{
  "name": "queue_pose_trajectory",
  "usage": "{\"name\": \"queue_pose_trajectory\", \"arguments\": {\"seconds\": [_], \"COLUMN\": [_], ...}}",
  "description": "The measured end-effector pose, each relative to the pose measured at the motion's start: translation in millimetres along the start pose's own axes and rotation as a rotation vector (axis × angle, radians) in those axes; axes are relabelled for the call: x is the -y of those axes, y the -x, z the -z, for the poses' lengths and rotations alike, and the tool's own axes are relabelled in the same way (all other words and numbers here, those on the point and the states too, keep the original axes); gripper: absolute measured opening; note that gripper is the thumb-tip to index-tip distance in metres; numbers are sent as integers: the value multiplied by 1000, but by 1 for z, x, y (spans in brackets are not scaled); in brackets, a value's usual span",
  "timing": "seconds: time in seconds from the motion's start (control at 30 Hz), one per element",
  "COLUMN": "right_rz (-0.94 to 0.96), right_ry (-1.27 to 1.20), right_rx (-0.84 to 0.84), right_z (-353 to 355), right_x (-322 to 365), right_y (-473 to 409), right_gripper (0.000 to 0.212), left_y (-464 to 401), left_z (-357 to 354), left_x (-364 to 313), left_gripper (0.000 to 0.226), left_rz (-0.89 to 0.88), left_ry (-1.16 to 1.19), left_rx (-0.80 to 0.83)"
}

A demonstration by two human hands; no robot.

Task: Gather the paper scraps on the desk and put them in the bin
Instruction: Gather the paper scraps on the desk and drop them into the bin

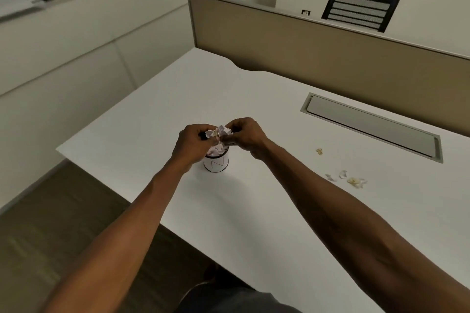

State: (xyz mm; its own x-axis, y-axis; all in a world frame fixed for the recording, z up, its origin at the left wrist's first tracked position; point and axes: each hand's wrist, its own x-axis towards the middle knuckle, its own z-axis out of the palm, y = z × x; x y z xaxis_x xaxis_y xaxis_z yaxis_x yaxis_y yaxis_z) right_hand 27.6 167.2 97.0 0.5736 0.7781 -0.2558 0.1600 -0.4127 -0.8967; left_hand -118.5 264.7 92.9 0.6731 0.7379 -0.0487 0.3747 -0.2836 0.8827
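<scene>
Both your arms reach forward over the white surface (254, 99) and meet above the small bin (216, 162), a white cylinder with a dark rim and a letter-like mark on its side. Your left hand (193, 142) comes in from the left with the wrist bent and the knuckles up, fingers curled inward and pinched on the crumpled wad of paper scraps (221, 132). Your right hand (244, 134) mirrors it from the other side, its fingers also curled and closed on the same wad, so the two hands hold it between them directly over the bin's mouth. More crumpled paper already fills the bin to its rim, just under the wad.

Your forearms stretch out bare and nearly straight, the right one crossing the surface at an angle.

Well to the right of the bin, loose scraps (353, 180) still lie in a small cluster on the surface, with a single scrap (319, 151) a little farther back, near the long grey cable hatch (371, 127). A beige partition (305, 46) runs along the far edge.
</scene>
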Motion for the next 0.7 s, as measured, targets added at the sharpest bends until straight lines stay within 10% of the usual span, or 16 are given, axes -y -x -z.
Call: {"name": "queue_pose_trajectory", "arguments": {"seconds": [0.7], "right_rz": [338], "right_ry": [729], "right_rx": [-26], "right_z": [-30], "right_x": [-8], "right_y": [-17], "right_gripper": [25], "left_y": [-27], "left_z": [12], "left_x": [55], "left_gripper": [45], "left_rz": [-237], "left_ry": [-452], "left_rx": [40]}}
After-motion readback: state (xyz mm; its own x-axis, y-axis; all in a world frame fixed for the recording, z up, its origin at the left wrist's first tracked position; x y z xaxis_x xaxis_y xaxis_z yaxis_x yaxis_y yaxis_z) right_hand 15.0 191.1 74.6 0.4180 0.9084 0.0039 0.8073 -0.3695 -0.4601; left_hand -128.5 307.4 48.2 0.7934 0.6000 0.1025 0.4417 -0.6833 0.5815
